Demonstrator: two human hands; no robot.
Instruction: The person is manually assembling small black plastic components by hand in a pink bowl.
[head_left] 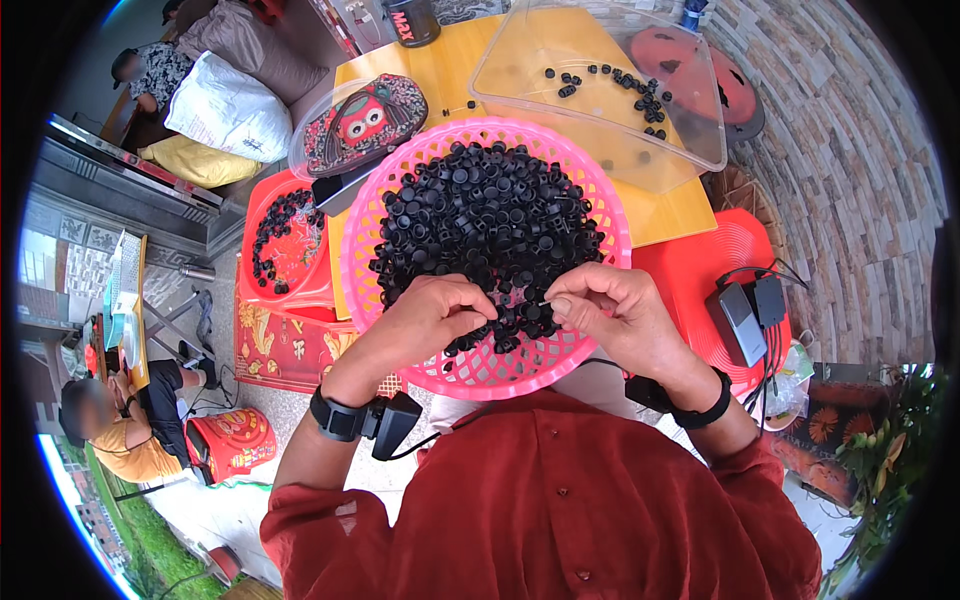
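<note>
A pink lattice basket (500, 383) sits in front of me, piled with small round black plastic parts (485, 215). Over its near side, my left hand (425, 325) has thumb and forefinger pinched together; whatever is between them is hidden. Just to its right, my right hand (615, 315) also closes in a pinch. A tiny light-coloured tip shows at those fingertips, too small to name. The two hands are a short gap apart, with loose black parts beneath them and the pink lattice showing through.
A yellow table (660, 215) carries a clear plastic tray (600, 110) with several black parts, an owl-patterned pouch (365, 125) and a dark tumbler (412, 22). At left stands a red basin (287, 245) with more parts. Electronics with cables (745, 320) rest on a red stool (690, 265). Another person (130, 425) sits far left.
</note>
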